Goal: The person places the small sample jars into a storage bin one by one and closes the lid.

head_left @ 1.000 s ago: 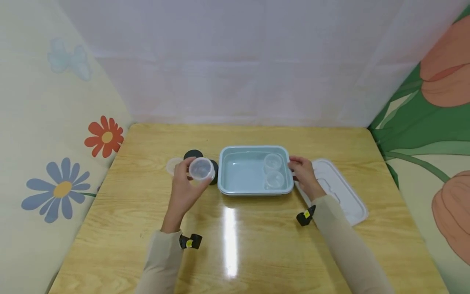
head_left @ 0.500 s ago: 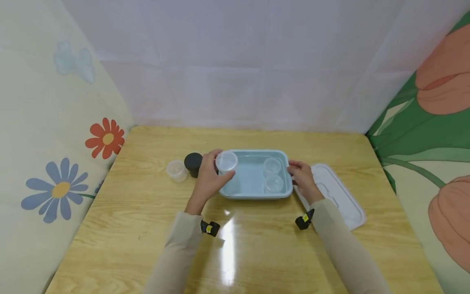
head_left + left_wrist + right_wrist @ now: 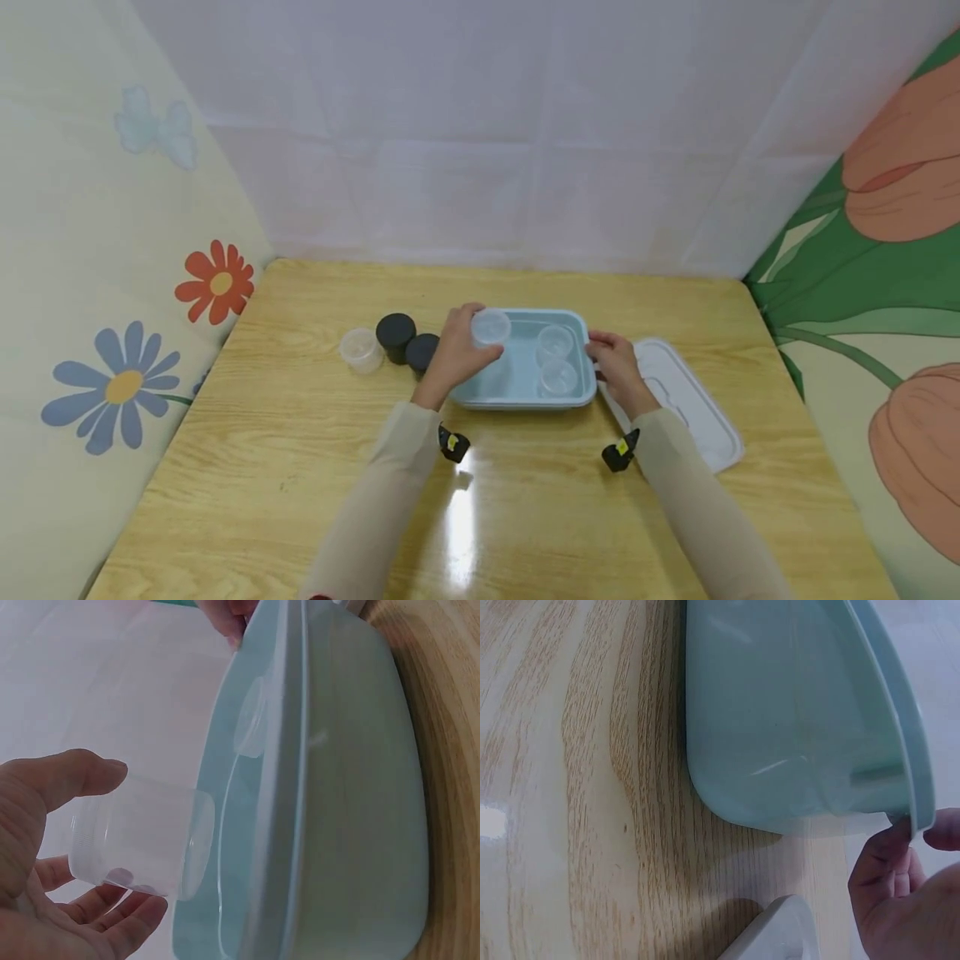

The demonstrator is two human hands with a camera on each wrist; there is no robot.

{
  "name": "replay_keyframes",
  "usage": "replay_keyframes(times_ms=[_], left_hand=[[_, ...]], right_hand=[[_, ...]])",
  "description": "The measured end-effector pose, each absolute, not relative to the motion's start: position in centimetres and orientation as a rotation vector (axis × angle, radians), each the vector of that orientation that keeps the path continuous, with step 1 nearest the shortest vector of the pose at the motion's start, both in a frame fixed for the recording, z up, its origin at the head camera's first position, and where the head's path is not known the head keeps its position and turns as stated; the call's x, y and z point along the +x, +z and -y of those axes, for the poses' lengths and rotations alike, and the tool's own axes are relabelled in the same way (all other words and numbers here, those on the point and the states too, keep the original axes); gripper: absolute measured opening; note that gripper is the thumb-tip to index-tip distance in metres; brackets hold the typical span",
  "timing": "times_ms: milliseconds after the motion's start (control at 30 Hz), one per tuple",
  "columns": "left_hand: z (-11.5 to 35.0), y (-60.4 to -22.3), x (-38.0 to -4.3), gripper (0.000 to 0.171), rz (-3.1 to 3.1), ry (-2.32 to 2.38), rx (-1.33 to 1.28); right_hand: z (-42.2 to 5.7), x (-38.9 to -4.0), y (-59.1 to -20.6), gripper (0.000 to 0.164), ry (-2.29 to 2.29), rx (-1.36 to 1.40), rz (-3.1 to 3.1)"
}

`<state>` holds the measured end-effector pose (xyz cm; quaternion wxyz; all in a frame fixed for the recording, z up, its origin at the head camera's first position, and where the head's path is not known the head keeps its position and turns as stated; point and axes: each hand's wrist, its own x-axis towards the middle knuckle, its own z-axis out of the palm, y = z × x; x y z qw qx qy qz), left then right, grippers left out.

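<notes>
My left hand (image 3: 459, 346) holds a clear plastic jar (image 3: 491, 328) over the left part of a light blue bin (image 3: 517, 405). In the left wrist view, thumb and fingers grip the sides of that jar, whose bottom end overlaps the bin's inside; whether it touches the floor cannot be told. Two more clear jars, a rear one (image 3: 555, 343) and a front one (image 3: 558, 378), stand at the bin's right end. At the right rim, my right hand (image 3: 618, 367) pinches the edge between thumb and fingers, as the right wrist view shows.
Left of the bin stand two black jars, one behind (image 3: 395, 332) and one nearer (image 3: 422, 350), beside another clear jar (image 3: 361, 351). A white lid (image 3: 693, 404) lies to the right, partly under my right forearm. A white cloth (image 3: 465, 167) hangs behind the wooden table (image 3: 247, 483).
My left hand has carried the clear jar rightward from beside the black jars to over the bin, uncovering those jars. The right hand has stayed at the bin's rim.
</notes>
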<state>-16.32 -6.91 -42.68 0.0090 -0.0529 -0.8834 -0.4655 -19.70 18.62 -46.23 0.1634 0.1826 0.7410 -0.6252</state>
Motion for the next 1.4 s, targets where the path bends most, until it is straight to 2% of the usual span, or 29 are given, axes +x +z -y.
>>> replay_keyframes(times_ms=[600, 1400], left_hand=[[3.9, -44.5, -18.4, 0.07, 2.97, -1.364, -0.113], [2.3, -46.9, -18.8, 0.071, 3.052, -1.321, 0.003]], right_hand=[[-18.7, -19.9, -46.6, 0.044, -1.77, 0.523, -2.144], [-18.8, -19.7, -46.9, 0.043, -1.785, 0.522, -2.151]])
